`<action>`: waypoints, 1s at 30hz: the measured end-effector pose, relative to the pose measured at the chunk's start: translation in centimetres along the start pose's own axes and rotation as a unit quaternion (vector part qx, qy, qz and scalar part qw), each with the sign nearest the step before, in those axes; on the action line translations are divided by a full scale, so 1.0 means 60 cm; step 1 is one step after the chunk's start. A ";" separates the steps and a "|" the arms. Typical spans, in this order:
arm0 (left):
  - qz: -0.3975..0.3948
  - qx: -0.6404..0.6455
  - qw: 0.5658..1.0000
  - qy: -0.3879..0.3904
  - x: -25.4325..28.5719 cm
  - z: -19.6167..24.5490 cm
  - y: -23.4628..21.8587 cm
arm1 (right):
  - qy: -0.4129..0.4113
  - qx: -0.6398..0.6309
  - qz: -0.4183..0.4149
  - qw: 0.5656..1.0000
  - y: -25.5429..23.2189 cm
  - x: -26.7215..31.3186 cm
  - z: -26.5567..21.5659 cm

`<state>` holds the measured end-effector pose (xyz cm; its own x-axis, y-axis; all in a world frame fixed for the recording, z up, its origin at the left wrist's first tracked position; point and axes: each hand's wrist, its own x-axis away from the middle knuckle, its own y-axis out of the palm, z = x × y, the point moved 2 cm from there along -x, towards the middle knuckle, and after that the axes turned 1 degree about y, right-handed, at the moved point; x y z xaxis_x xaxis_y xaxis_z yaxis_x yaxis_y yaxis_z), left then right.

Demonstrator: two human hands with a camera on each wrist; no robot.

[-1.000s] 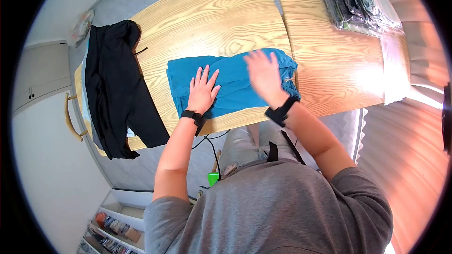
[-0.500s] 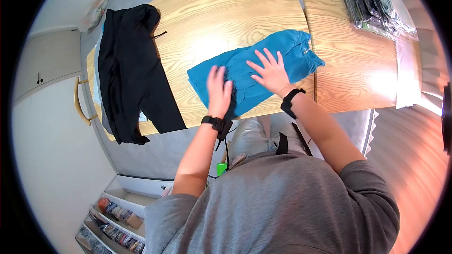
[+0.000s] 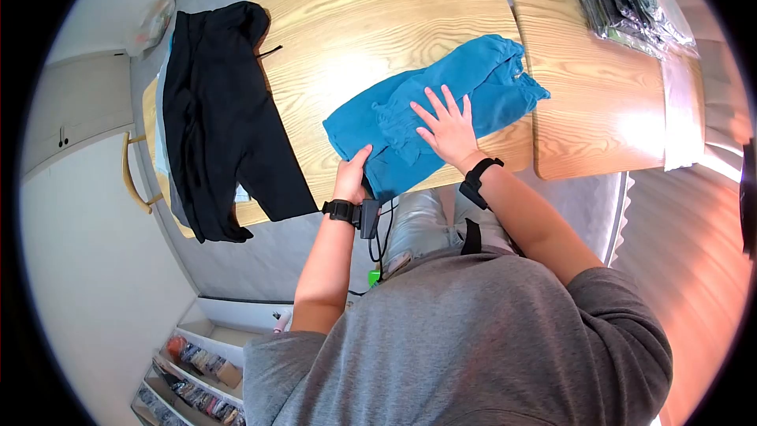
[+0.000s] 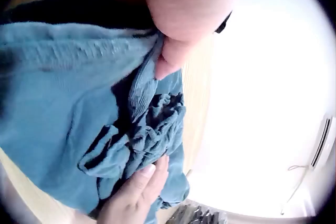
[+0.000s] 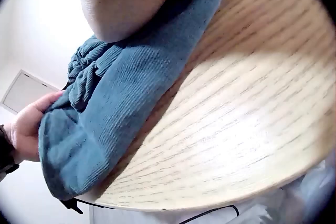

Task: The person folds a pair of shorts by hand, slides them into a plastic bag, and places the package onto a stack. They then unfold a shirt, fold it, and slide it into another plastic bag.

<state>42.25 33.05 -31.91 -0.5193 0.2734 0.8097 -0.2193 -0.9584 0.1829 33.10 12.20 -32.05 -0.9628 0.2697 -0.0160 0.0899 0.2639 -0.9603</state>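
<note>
A folded teal-blue ribbed garment [image 3: 418, 110] lies aslant on the wooden table, with a gathered edge [image 3: 390, 122] across its upper layer and a ruffled end [image 3: 520, 87] at the right. My left hand [image 3: 351, 177] grips its near left corner, thumb on top and the other fingers hidden beneath the cloth. In the left wrist view the thumb [image 4: 170, 58] pinches a fold at the hem. My right hand [image 3: 452, 132] rests on the middle of the garment, palm down with its fingers spread.
Black trousers [image 3: 221, 110] with a drawstring lie over the table's left end, on top of paler cloth. Several plastic-wrapped garments [image 3: 627, 4] are stacked on the second table [image 3: 583, 126], far right. A chair [image 3: 134, 173] stands at the left, and cables hang below the near edge.
The garment has turned aslant and shifted right within view. My left hand has gone from lying flat on it to gripping its near corner. My right hand has come down flat on the cloth.
</note>
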 end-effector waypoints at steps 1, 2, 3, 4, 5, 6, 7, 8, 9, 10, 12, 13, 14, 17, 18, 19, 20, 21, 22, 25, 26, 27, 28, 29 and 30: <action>-0.004 -0.002 1.000 -0.001 0.005 0.002 0.003 | -0.003 -0.004 0.002 1.000 0.001 0.001 0.001; -0.031 0.003 0.999 0.009 0.023 0.015 0.016 | -0.006 -0.009 0.004 1.000 0.001 0.002 0.001; -0.058 0.007 0.998 0.019 0.042 0.028 0.029 | -0.001 -0.008 0.004 1.000 -0.002 0.004 0.001; -0.073 0.009 0.997 0.025 0.055 0.038 0.041 | -0.005 -0.022 0.007 1.000 -0.005 0.005 0.002; -0.076 0.005 0.997 0.025 0.068 0.047 0.052 | -0.008 -0.036 0.010 0.999 -0.009 0.006 0.005; -0.097 0.000 0.995 0.034 0.080 0.057 0.067 | -0.004 -0.035 0.014 0.999 -0.011 0.008 0.010; -0.118 -0.006 0.992 0.043 0.091 0.067 0.084 | -0.014 -0.076 0.015 0.997 -0.011 0.012 0.015; -0.138 -0.007 0.988 0.064 0.103 0.074 0.105 | -0.023 -0.118 0.016 0.993 -0.010 0.015 0.020; -0.143 -0.014 0.988 0.064 0.113 0.082 0.127 | -0.016 -0.118 0.021 0.993 -0.009 0.018 0.026; -0.158 -0.031 0.985 0.058 0.123 0.088 0.150 | -0.016 -0.178 -0.003 0.984 -0.006 0.021 0.033; -0.180 -0.062 0.980 0.056 0.131 0.093 0.200 | -0.009 -0.273 -0.041 0.961 0.004 0.026 0.048; -0.187 -0.068 0.979 0.055 0.126 0.093 0.221 | -0.002 -0.272 -0.035 0.962 0.006 0.029 0.057; -0.208 -0.074 0.974 0.057 0.120 0.094 0.244 | -0.012 -0.325 -0.057 0.944 0.003 0.032 0.064; -0.211 -0.071 0.973 0.068 0.090 0.096 0.327 | 0.134 -0.713 -0.044 0.687 -0.016 0.046 0.074; -0.209 -0.066 0.973 0.066 0.077 0.094 0.357 | 0.160 -0.779 -0.027 0.606 -0.019 0.047 0.086; -0.206 -0.062 0.974 0.065 0.061 0.093 0.386 | 0.172 -0.824 -0.019 0.540 -0.019 0.047 0.098; -0.224 -0.052 0.972 0.054 0.049 0.093 0.418 | 0.183 -0.866 -0.008 0.465 -0.016 0.049 0.111; -0.233 -0.051 0.970 0.043 0.020 0.086 0.442 | 0.187 -0.891 -0.003 0.413 -0.013 0.050 0.129; -0.265 -0.040 0.963 0.021 -0.006 0.079 0.462 | 0.188 -0.910 0.001 0.370 -0.008 0.052 0.142; -0.321 -0.114 0.937 0.071 -0.024 0.079 0.475 | 0.182 -0.941 0.007 0.287 0.004 0.054 0.176; -0.329 -0.216 0.896 0.203 -0.030 0.078 0.456 | 0.179 -0.947 0.008 0.267 0.007 0.053 0.179; -0.329 -0.311 0.828 0.331 -0.032 0.077 0.434 | 0.178 -0.950 0.009 0.255 0.010 0.055 0.183; -0.260 -0.499 0.657 0.502 -0.002 0.095 0.424 | 0.173 -0.955 0.007 0.242 0.011 0.051 0.183; -0.248 -0.579 0.541 0.557 -0.002 0.087 0.407 | 0.172 -0.958 0.006 0.230 0.013 0.049 0.183; -0.232 -0.632 0.503 0.542 0.001 0.074 0.398 | 0.169 -0.960 0.003 0.221 0.015 0.046 0.182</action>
<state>40.67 9.83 -25.00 -0.1649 0.9844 -0.0620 -0.5195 -0.1401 -0.8429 27.74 3.04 -35.99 -0.9162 0.2433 0.3184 0.3463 0.0812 0.9346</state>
